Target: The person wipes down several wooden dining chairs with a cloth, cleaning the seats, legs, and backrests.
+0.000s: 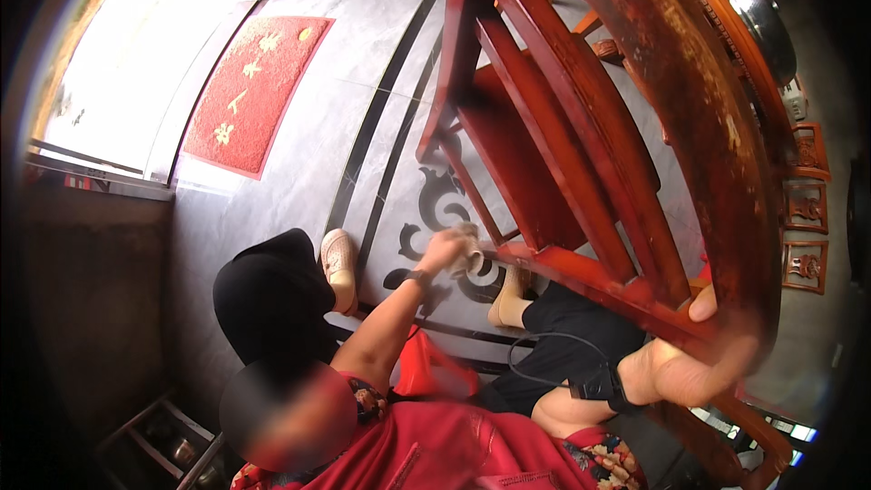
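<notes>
A reddish-brown wooden chair (517,150) stands tilted before me, with long slats and a wide curved rail (712,118) whose finish is worn in patches. My left hand (443,249) is closed around a greyish cloth (469,256), slightly blurred, at the end of a lower chair bar. On the near right, my right hand (694,367) grips the chair where the slatted frame meets the curved rail. Its thumb shows on top, while the other fingers are partly hidden and smeared.
A red plastic stool (426,367) is under me, between my legs. A red doormat (259,95) lies by the bright doorway at the far left. A shiny metal pot (751,18) stands far right, near carved wooden panels (805,206). A metal rack (172,445) is at lower left.
</notes>
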`<control>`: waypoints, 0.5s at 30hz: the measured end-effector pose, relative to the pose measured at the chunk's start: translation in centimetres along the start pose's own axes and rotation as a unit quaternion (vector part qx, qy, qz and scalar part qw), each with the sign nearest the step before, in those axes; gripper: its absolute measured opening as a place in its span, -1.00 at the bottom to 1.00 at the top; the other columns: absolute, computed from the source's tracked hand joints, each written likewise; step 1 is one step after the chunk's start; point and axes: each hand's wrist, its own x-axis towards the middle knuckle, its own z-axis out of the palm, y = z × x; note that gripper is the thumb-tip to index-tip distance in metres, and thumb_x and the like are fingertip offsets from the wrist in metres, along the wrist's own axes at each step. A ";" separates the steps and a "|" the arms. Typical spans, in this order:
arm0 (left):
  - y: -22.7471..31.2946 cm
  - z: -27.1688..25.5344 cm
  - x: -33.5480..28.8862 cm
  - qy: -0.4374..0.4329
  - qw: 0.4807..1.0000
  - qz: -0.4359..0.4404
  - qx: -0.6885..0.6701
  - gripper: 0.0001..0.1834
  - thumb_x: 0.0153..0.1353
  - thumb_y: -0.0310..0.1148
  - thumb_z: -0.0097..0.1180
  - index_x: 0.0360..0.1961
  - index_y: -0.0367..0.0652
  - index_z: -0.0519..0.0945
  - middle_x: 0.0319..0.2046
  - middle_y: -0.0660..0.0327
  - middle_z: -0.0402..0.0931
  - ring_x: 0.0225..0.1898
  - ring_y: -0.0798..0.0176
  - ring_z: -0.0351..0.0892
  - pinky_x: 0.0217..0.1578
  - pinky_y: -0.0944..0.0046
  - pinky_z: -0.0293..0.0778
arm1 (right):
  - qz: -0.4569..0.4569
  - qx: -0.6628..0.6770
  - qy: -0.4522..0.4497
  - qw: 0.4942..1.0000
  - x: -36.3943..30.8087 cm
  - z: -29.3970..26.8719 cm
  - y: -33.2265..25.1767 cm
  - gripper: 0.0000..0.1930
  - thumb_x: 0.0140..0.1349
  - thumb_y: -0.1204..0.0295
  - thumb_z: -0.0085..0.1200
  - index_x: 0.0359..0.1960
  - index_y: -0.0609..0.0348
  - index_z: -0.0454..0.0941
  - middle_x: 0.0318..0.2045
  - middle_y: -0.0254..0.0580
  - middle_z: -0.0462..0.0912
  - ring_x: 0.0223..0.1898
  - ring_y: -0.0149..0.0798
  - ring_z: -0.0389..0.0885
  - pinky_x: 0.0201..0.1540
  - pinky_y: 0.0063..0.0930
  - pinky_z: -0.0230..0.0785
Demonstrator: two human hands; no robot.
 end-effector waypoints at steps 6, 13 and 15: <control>3.3 -5.0 9.8 0.184 0.922 0.201 -0.274 -0.67 0.43 -0.19 -0.05 0.07 -0.15 0.48 -0.18 0.24 0.52 -0.19 0.36 0.49 -0.26 0.30 0.45 | -0.031 0.083 -0.074 0.993 0.0 -0.9 0.1 -0.58 0.33 0.19 -0.13 -0.15 0.42 0.48 -0.34 0.01 0.52 -0.33 -0.20 0.44 -0.20 -0.41 0.26; 9.5 -3.1 12.2 0.339 0.920 0.057 -0.187 -0.74 0.17 -0.25 0.10 -0.34 -0.26 0.62 -0.45 0.14 0.65 -0.45 0.22 0.64 -0.37 0.19 0.54 | -0.014 0.090 -0.096 0.991 0.2 -3.4 0.3 -0.59 0.29 0.25 -0.07 -0.07 0.42 0.49 -0.22 0.04 0.53 -0.23 -0.21 0.45 -0.12 -0.45 0.27; 4.7 -3.9 14.0 0.332 0.925 0.064 -0.174 -0.69 0.18 -0.21 0.09 -0.30 -0.28 0.62 -0.43 0.11 0.69 -0.38 0.21 0.69 -0.30 0.21 0.57 | -0.003 0.110 -0.107 0.988 0.4 -2.6 0.1 -0.61 0.27 0.26 -0.05 -0.09 0.40 0.49 -0.21 0.04 0.53 -0.23 -0.22 0.45 -0.13 -0.46 0.26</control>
